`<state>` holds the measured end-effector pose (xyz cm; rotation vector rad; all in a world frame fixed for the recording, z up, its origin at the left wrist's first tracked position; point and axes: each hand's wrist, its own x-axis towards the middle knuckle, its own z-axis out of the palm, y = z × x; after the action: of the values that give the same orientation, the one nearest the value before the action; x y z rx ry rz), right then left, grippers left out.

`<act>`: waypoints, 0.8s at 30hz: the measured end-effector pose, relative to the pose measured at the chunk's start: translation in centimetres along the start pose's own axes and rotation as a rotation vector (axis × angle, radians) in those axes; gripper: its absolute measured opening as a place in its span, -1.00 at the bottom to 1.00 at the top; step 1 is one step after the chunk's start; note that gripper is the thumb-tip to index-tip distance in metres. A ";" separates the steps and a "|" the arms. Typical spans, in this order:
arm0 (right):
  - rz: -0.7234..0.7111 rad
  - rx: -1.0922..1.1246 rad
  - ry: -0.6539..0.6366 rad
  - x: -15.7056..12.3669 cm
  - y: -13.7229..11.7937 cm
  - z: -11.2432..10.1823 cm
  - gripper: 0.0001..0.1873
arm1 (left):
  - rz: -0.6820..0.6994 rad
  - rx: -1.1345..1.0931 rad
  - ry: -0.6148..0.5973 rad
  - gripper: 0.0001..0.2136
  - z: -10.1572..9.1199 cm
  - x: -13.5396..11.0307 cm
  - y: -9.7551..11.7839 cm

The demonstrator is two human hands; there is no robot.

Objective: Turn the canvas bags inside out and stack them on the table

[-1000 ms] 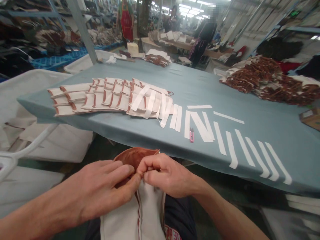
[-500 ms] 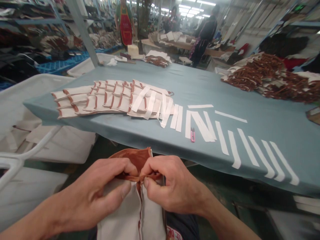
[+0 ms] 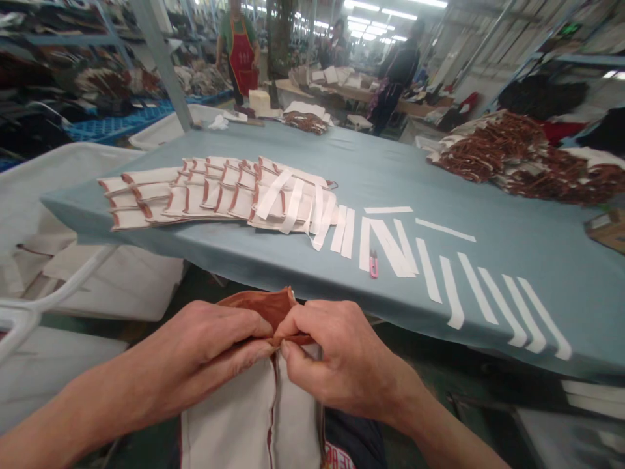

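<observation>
A cream fabric pouch (image 3: 229, 423) with a rust-brown lining hangs upright in front of me, its open top edge toward the table. A dark brown seam runs down its front. My left hand (image 3: 219, 345) pinches the top edge left of this seam, thumb outside and fingers over the lining. Right beside it, my right hand (image 3: 327, 355) grips the same edge, thumb and forefinger pressed together at the seam. Their fingertips nearly touch. The bit of cloth between them is partly hidden by the fingers.
On the blue-covered table (image 3: 381, 163) lie overlapping cream pieces (image 3: 209, 189), several white strips (image 3: 430, 270) and pink thread snips (image 3: 374, 266). A brown-and-cream heap (image 3: 517, 156) sits at the right. White bins (image 3: 141, 286) stand left; a person in a red apron (image 3: 243, 62) stands beyond.
My left thumb has moved up and right to the seam, closing in on the right hand's fingertips. The right hand keeps its grip. The view has shifted slightly.
</observation>
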<state>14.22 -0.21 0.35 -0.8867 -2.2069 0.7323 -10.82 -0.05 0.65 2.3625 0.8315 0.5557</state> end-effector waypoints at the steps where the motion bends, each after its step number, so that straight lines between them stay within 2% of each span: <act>1: -0.014 -0.040 0.004 0.0 -0.2 -0.1 -0.83 | -0.012 -0.008 -0.022 -0.72 -0.3 0.2 0.2; 6: -0.064 -0.311 -0.044 -0.2 -1.2 -0.6 -0.77 | -0.081 0.022 -0.089 -0.65 -0.5 0.7 1.1; 10: -0.072 -0.369 -0.115 -0.5 -1.6 -0.9 -0.75 | -0.021 0.078 -0.114 -0.63 0.1 1.0 1.3; 14: -0.001 -0.232 -0.225 -0.7 -1.3 -1.6 -0.87 | 0.142 0.237 -0.043 -0.69 0.7 1.0 1.3; 16: 0.034 -0.130 -0.245 -0.6 -0.9 -1.9 -0.95 | 0.173 0.270 0.019 -0.71 0.9 0.8 1.4; 20: 0.042 0.092 -0.204 0.2 1.0 -2.4 -0.94 | 0.096 0.195 0.075 -0.71 0.9 0.5 1.8; 24: -0.007 0.204 -0.168 0.7 3.5 -2.4 -0.89 | -0.027 0.029 0.058 -0.65 1.0 1.0 1.2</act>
<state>16.96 3.12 -0.28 -0.7384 -2.2285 1.0417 -9.07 -0.51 0.83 2.3674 0.9022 0.6071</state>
